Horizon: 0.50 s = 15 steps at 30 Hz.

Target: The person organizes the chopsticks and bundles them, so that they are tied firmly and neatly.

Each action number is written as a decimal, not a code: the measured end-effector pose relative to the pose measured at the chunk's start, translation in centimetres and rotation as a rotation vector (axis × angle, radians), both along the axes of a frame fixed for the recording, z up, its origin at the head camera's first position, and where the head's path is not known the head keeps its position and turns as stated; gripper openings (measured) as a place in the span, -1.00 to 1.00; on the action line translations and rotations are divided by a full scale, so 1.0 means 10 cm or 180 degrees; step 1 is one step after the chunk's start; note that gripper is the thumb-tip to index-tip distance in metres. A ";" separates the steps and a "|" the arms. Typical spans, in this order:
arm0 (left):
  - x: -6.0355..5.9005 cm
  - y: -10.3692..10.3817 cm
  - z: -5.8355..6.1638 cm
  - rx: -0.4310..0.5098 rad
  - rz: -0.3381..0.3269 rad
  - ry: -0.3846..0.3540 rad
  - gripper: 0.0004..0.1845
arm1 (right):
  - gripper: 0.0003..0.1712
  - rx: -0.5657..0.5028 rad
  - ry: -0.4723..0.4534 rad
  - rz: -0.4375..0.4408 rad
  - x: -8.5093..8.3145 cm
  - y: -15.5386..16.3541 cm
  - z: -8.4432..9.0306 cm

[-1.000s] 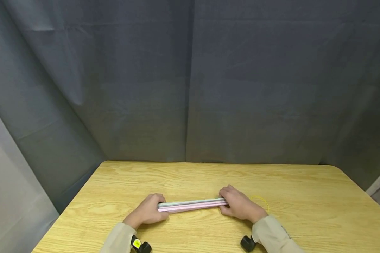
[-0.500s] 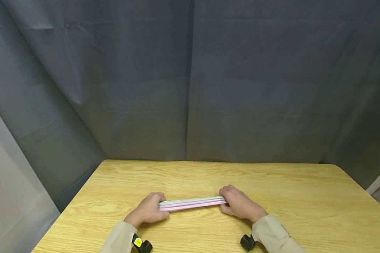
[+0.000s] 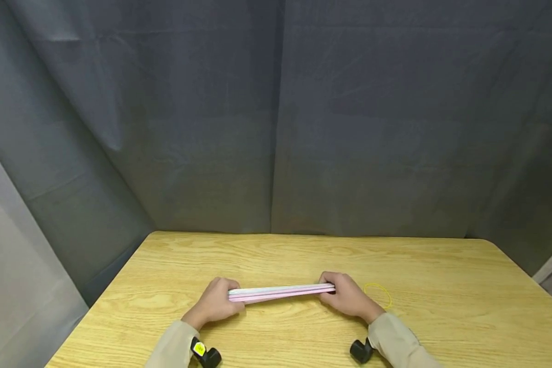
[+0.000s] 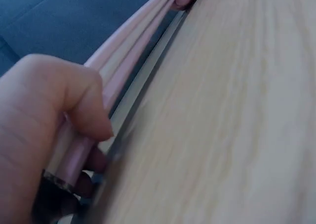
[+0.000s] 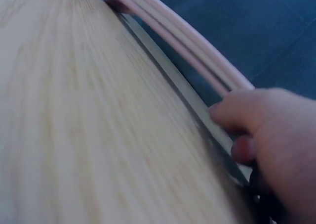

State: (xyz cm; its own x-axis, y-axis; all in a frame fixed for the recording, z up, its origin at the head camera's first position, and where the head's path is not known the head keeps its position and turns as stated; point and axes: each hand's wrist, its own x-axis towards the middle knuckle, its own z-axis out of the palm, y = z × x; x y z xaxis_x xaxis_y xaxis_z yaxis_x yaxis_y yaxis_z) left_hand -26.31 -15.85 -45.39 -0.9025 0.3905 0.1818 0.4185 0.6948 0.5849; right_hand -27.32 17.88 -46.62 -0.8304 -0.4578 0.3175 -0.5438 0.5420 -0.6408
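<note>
A slim bundle of long pastel strips (image 3: 280, 293), pink and whitish, stretches between my two hands above the table; its exact kind is unclear. My left hand (image 3: 216, 300) grips the left end, thumb on the near side. At the other end, my right hand (image 3: 347, 296) holds it with bent fingers. In the left wrist view, the strips (image 4: 129, 48) lie layered side by side under the thumb. From the right wrist, the strips (image 5: 182, 41) look slightly bowed, and my fingers hide their near end.
A thin yellow loop (image 3: 386, 291) lies on the wooden table (image 3: 276, 337) just right of my right hand. Dark grey cloth (image 3: 276, 128) hangs behind the table's far edge. Black cameras sit on both wrists.
The bundle has risen slightly and tilted, showing more of its whitish face. My right hand has shifted its fingers and slid slightly outward; the left still grips its end.
</note>
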 end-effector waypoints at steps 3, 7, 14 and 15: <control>0.00 0.00 0.00 0.0084 -0.0033 -0.0043 -0.91 | -0.89 -0.0315 -0.0220 -0.0006 0.00 0.00 0.00; 0.01 0.03 0.03 0.0159 -0.0121 -0.0160 -0.94 | -0.91 -0.0694 -0.0416 -0.0059 0.00 0.00 0.00; 0.01 0.07 0.05 0.0205 -0.0183 -0.0108 -0.90 | -0.88 -0.1236 -0.0707 -0.0191 0.00 -0.01 0.01; 0.01 0.07 0.05 0.0221 -0.0209 -0.0092 -0.90 | -0.87 -0.1303 -0.0749 -0.0164 -0.01 -0.02 0.02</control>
State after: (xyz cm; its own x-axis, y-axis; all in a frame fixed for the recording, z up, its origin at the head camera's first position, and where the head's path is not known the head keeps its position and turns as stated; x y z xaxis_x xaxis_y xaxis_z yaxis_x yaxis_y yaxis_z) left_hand -26.24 -15.14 -44.92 -0.8807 0.4363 0.1846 0.4439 0.6240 0.6432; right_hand -27.37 17.72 -46.42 -0.9198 -0.2906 0.2636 -0.3371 0.2416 -0.9099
